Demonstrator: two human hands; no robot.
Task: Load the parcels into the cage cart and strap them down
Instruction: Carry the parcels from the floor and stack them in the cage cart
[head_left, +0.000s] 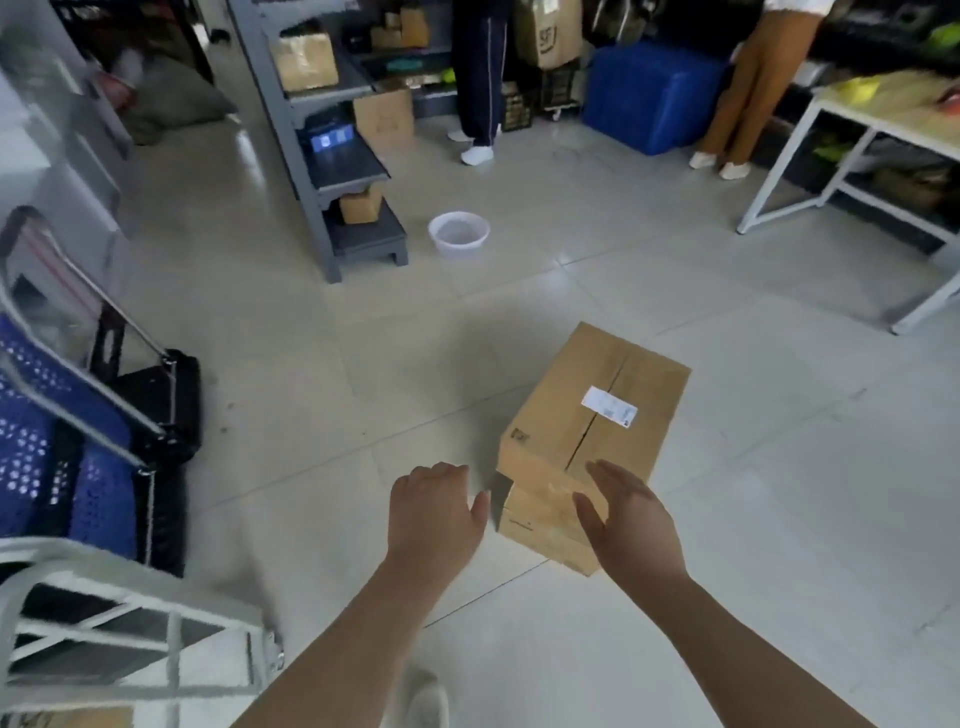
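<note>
Both hands reach for the parcel (592, 431) on the floor: left hand (436, 512) just beside its near corner, right hand (623, 512) over its near end, each grip wide and empty. Seat palms on opposite sides before lifting. The cage cart (88, 415) stands well left of the parcel.

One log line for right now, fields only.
phase: reaching for box | left hand: open, beside box | right hand: open, over box | box: on floor | cart: left
</note>
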